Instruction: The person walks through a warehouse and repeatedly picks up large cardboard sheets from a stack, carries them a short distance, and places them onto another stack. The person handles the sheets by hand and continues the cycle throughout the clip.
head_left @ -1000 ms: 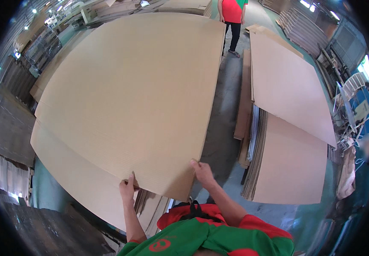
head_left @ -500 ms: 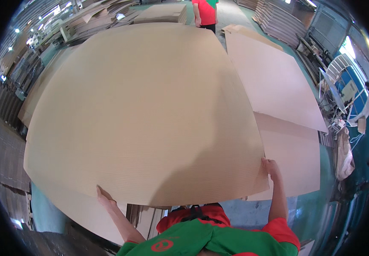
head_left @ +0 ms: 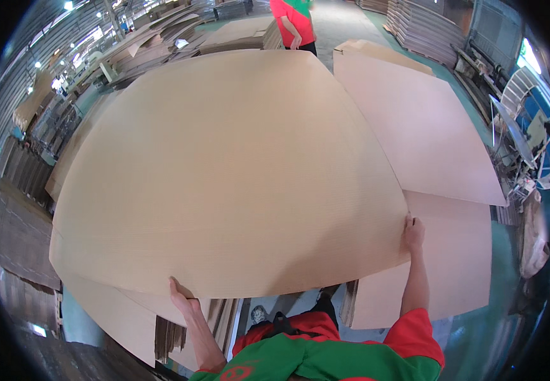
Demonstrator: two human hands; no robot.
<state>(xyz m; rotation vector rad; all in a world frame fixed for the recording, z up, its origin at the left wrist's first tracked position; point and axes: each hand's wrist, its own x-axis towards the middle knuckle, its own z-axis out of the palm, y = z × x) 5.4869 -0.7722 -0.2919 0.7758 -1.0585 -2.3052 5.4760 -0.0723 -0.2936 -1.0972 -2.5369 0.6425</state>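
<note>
A large tan cardboard sheet (head_left: 237, 171) spreads out in front of me, its near edge close to my body. My left hand (head_left: 183, 296) grips that near edge left of the middle, thumb on top and the other fingers hidden beneath. At the sheet's right edge, close to the near corner, my right hand (head_left: 414, 232) is closed around the border. Under and beside the sheet lie more cardboard sheets: a pale one (head_left: 415, 127) at the far right and another (head_left: 446, 247) nearer on the right.
Beyond the sheet's far edge stands another person (head_left: 294, 22) in a red and green shirt. Cardboard stacks rise at the back left (head_left: 240, 33) and back right (head_left: 427, 28). White metal frames and clutter (head_left: 523, 127) crowd the right side. Below my left arm, stacked sheet edges (head_left: 223, 322) show.
The big sheet has shifted slightly in view, and its right side now lies a little farther from me. Both hands keep their grip. The other person's arm has moved across the front of the body.
</note>
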